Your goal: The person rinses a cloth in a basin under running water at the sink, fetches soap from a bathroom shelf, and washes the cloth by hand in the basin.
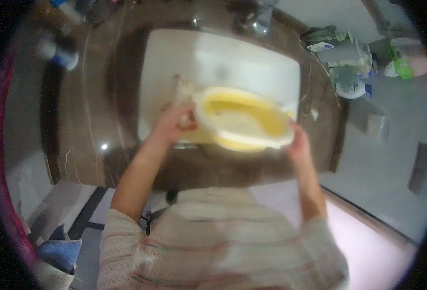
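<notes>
A yellow basin [245, 118] with a pale rim hangs tilted above the front part of a white sink [252, 55]. My right hand [298, 140] grips its rim at the right end. At the basin's left side is my left hand [177, 121], its fingers curled and smeared by motion. Something whitish and blurred [182, 89] shows just above the left fingers, too unclear to name, and whether that hand holds it is not plain.
Brown marble counter [97, 106] surrounds the sink. A faucet [262, 21] stands at the back. Several bottles [351, 72] line the right side, and a white and blue bottle [63, 57] lies at the back left. Blue cloth [61, 253] shows at the lower left.
</notes>
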`<state>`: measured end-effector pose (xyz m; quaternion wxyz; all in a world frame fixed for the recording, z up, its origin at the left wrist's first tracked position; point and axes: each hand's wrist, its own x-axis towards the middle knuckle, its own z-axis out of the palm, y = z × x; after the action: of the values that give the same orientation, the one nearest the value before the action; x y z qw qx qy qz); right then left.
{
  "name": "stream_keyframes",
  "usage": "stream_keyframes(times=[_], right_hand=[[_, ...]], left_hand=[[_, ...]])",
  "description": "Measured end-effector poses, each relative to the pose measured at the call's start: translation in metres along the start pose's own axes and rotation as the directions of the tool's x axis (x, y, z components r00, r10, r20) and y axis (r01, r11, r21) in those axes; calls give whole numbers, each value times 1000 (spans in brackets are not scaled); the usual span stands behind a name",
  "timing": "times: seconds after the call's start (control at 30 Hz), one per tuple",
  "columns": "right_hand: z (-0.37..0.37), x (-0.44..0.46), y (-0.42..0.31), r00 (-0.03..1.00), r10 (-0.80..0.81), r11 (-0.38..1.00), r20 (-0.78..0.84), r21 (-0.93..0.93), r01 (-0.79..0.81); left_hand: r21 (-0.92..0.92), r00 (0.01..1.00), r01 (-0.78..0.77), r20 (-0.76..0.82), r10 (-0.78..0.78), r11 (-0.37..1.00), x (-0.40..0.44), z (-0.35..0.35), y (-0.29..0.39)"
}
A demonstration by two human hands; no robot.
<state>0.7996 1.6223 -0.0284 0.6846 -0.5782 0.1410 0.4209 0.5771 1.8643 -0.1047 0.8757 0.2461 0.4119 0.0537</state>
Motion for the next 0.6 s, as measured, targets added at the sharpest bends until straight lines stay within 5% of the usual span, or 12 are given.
stream_keyframes(times=[0.1,0.23,0.33,0.37,0.4,0.43,0.47,0.5,0.6], right_hand=[[11,7,0,991,110,979,-75,-166,-121],[8,31,-7,954,294,791,49,-573,-214],[23,54,-15,905,424,475,28,-858,-196],[14,82,-19,885,418,217,203,-969,119],[-2,121,-22,807,460,-57,371,-894,444],[13,134,-24,796,392,-239,462,-784,573],[29,146,-26,774,319,-435,547,-641,632],[74,141,-18,803,73,-550,592,-647,528],[106,194,31,721,23,-572,693,-582,578]], left_hand=[[-122,989,-67,-136,50,990,-4,7,9],[-194,980,-136,-169,104,971,-5,3,15],[-90,946,-298,-158,281,950,-24,13,21],[-84,950,-277,-177,259,957,-25,12,23],[-74,948,-270,-196,251,960,-26,8,24],[-63,945,-264,-215,245,962,-26,4,26],[-63,936,-291,-223,271,955,-24,-1,25],[-55,934,-268,-259,246,962,-28,1,28],[-112,910,-227,-379,169,968,-39,5,39]])
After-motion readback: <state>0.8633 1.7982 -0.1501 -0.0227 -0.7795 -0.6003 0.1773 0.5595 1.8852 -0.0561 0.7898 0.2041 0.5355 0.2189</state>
